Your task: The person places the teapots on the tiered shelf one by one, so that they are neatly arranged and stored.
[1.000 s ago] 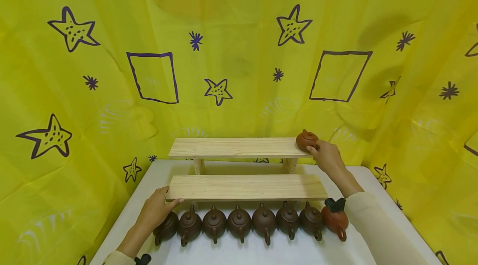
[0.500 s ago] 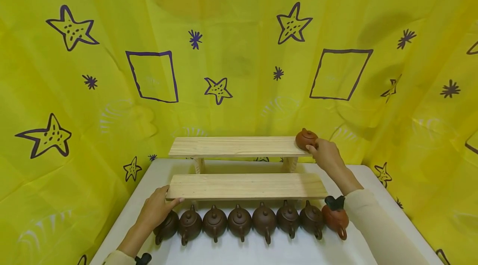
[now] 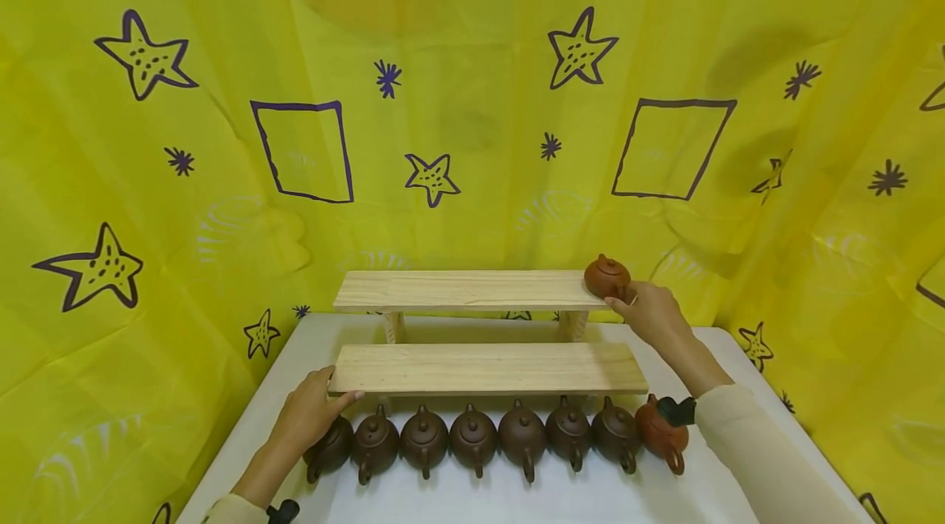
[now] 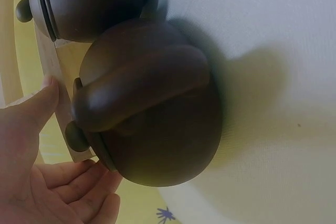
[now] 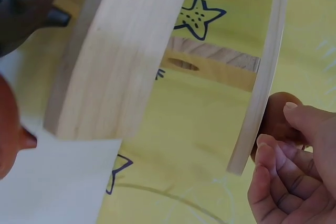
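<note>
A small reddish-brown teapot [image 3: 607, 276] sits at the right end of the upper wooden shelf [image 3: 465, 291]. My right hand [image 3: 653, 315] is at its handle side, thumb low by the shelf edge and fingers spread from the thumb. In the right wrist view, the thumb overlaps the teapot [image 5: 278, 119] and the other fingers are loosely bent. My left hand [image 3: 306, 413] grips the left end of the lower wooden shelf [image 3: 487, 370], thumb along its front edge. The leftmost dark brown teapot [image 4: 157, 124] stands beside that hand, partly hidden by it in the head view.
Several dark brown teapots [image 3: 472, 439] stand in a row before the lower shelf, handles toward me. A reddish teapot [image 3: 664, 434] ends the row at the right, under my right wrist. A white table [image 3: 576, 503] carries everything; a yellow patterned curtain [image 3: 472, 237] hangs behind.
My right hand has shifted slightly right and its thumb has slid down off the teapot's handle side, loosening its hold. The teapot stays on the shelf. My left hand has not moved.
</note>
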A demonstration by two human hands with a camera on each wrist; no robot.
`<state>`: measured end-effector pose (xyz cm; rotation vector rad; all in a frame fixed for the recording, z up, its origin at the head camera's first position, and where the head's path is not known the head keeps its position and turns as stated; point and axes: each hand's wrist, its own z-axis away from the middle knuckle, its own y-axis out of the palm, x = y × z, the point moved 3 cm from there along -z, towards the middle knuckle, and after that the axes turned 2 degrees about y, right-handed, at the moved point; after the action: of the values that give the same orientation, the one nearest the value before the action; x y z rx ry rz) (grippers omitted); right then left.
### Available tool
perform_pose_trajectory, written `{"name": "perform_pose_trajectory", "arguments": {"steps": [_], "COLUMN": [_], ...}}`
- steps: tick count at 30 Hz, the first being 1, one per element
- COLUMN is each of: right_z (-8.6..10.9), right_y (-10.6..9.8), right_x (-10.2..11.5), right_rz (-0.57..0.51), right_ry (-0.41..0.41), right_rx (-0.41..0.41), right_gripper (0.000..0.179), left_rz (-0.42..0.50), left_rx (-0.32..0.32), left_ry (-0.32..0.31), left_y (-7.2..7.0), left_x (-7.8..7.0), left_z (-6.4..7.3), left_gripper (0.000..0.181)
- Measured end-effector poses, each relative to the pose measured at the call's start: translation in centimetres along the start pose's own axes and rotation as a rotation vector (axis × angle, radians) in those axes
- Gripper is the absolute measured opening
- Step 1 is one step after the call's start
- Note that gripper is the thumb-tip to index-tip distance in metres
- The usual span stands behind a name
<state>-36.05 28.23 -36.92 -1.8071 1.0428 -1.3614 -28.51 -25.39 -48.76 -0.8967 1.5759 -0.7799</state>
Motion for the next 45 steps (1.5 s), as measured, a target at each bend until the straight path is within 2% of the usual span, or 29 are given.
{"name": "perform_pose_trajectory", "arguments": {"steps": [8,16,23,27,38,41,45], "right_z": [3.0,8.3,12.6,14.6,17.1,17.5,17.9], "right_y": [-0.6,-0.3,2.3,4.0,7.0,7.9,8.7], "right_x": [-2.1,-5.2,-7.2,-7.8,-9.0,-9.6,-9.9], "right_rz": [0.031,0.048,0.006,-0.014,0.012,0.038,0.065], "right_ry": [0.021,0.102,0.221,0.272,0.374,0.409,0.396], "right_rx": [0.034,0.057,0.152,0.211,0.285,0.298,0.289], "right_gripper": [0.038,0.043,0.046,0.055,0.066,0.056,0.042], "left_rz": [-0.003,0.015,0.014,0.023,0.007,0.006,0.000], "left_rx": [-0.003,0.009,0.011,0.011,-0.012,-0.013,-0.008], "left_ry": [0.009,0.001,-0.004,-0.001,0.023,0.028,0.020], "left_y": [-0.1,-0.2,-0.2,-0.1,0.2,0.1,0.1], "left_x": [-0.2,-0.2,0.1,0.1,0.1,0.1,0.1], "left_z": [0.1,0.1,0.0,0.1,0.1,0.0,0.1], "left_gripper": [0.080,0.082,0.082,0.083,0.079,0.079,0.079]}}
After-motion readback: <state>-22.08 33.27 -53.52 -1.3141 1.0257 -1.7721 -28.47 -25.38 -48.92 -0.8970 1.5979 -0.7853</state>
